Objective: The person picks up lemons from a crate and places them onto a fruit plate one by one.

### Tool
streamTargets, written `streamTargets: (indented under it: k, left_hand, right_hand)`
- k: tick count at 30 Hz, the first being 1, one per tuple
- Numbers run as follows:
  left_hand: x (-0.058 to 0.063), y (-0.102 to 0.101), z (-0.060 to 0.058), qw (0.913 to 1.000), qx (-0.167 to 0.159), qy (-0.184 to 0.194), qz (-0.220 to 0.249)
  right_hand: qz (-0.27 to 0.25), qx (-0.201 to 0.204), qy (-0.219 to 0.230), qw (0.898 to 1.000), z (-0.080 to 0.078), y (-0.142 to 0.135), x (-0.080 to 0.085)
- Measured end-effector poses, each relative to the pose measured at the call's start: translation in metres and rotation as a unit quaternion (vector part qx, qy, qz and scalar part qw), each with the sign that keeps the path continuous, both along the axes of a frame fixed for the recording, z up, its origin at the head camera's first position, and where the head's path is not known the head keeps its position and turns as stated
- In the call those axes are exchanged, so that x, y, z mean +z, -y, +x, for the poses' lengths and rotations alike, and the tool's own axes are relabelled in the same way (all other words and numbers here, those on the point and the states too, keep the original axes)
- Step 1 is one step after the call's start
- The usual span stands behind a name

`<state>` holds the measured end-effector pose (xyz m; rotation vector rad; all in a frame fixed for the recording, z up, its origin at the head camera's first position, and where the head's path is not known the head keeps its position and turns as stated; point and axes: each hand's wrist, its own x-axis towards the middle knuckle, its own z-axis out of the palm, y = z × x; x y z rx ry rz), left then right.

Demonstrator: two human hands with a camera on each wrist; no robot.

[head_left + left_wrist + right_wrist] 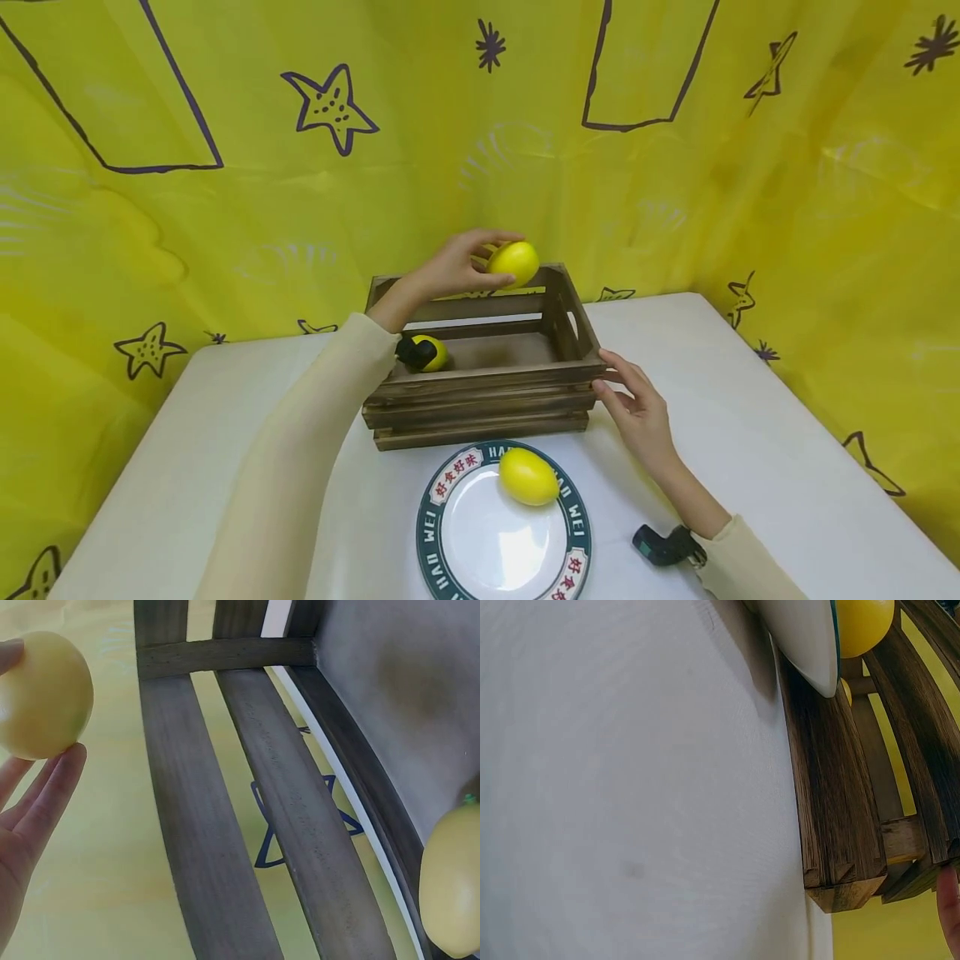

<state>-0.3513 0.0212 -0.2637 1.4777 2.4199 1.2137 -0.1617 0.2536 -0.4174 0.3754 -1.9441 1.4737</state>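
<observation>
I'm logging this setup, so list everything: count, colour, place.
Table: 1, white, underneath
Crate: 1, brown, on table
Plate: 1, white, green rim, before crate
Held fruit: 1, yellow, above crate
Crated fruit: 1, yellow, crate's left end
Plated fruit: 1, yellow, on plate
Backdrop: 1, yellow, dark drawings, behind table
Wrist devices: 2, black, on wrists
Sleeves: 2, cream, both arms
Left hand: 1, holding fruit
Right hand: 1, touching crate's right end

Head cam faces forward-down over worktop [720, 417], left wrist cam looks close into crate [480, 386], right wrist cam low along its outer front, crate common to all.
</observation>
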Motion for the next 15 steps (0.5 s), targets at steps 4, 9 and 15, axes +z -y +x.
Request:
streamTargets:
  k: [4,9,15]
  left_hand:
    - [0.007,-0.003,0.005,0.9999,-0.009,-0.004,0.013]
    - [0.014,0.0,0.011,0.9995,-0.007,-0.023,0.021]
    - [0.014,0.01,0.018,0.9992,-0.003,-0.039,0.009]
  right_hand:
    - [0.003,-0.002,-0.003,1.0,-0.002,-0.007,-0.003]
    - [0.005,0.0,-0.014,1.0,-0.005,-0.007,-0.003]
    - [0.003,-0.001,-0.005,1.0,-0.004,-0.001,-0.005]
